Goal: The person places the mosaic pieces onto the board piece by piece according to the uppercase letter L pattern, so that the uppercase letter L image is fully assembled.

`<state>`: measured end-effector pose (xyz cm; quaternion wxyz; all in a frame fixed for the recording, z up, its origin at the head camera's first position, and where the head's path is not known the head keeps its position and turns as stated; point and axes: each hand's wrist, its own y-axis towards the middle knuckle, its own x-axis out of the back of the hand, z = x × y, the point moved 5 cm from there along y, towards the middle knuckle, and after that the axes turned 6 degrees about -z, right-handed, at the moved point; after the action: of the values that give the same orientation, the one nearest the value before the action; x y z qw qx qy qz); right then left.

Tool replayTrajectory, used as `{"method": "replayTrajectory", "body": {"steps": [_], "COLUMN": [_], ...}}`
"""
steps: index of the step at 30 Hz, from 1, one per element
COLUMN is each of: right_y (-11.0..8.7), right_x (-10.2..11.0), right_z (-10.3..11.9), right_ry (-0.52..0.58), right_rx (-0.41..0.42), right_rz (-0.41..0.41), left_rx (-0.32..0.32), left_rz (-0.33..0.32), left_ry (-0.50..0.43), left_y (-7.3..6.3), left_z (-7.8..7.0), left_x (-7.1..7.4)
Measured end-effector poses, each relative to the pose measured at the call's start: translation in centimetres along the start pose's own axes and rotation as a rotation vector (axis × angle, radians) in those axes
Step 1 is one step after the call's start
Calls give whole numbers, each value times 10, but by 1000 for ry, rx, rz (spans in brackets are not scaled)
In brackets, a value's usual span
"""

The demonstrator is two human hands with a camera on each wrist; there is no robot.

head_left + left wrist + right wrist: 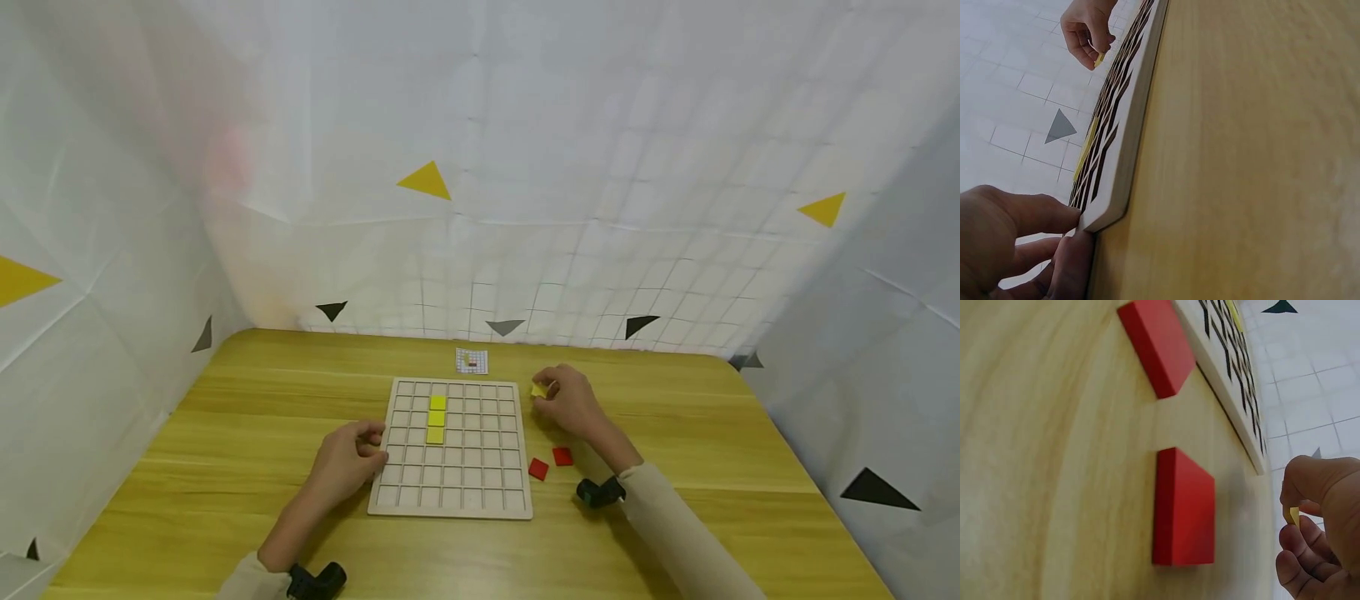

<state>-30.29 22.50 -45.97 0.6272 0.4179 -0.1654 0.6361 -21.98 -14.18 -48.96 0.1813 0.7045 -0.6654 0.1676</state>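
A pale wooden grid board (450, 514) lies flat on the table, with several yellow tiles (436, 418) in a column in its cells. My left hand (347, 458) holds the board's left edge between thumb and fingers; the left wrist view shows the fingertips (1067, 219) at the rim. Beyond the board's right side, my right hand (570, 404) pinches a yellow tile (538, 390) between thumb and fingers. In the right wrist view only a sliver of that tile (1294, 516) shows. Two red tiles (1186, 512) lie loose between the board and my right wrist.
Behind the board, a small printed card (472, 361) with a coloured grid pattern lies on the wooden table (247, 417). White sheets (525, 125) with yellow, black and grey triangles enclose the back and sides.
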Motion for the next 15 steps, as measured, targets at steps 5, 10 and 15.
{"method": "replayTrajectory", "body": {"steps": [5,10,15], "right_y": [-3,-7,-13], "right_x": [5,9,13], "right_z": [4,8,14], "right_ry": [2,-1,-10], "right_rx": [27,73,96], "right_rz": [-4,-12,-23], "left_rx": [-3,-13,-17], "left_rz": [-1,0,5], "left_ry": [3,10,12], "left_y": [0,-1,-1], "left_z": [0,-1,-2], "left_x": [0,1,2]}}
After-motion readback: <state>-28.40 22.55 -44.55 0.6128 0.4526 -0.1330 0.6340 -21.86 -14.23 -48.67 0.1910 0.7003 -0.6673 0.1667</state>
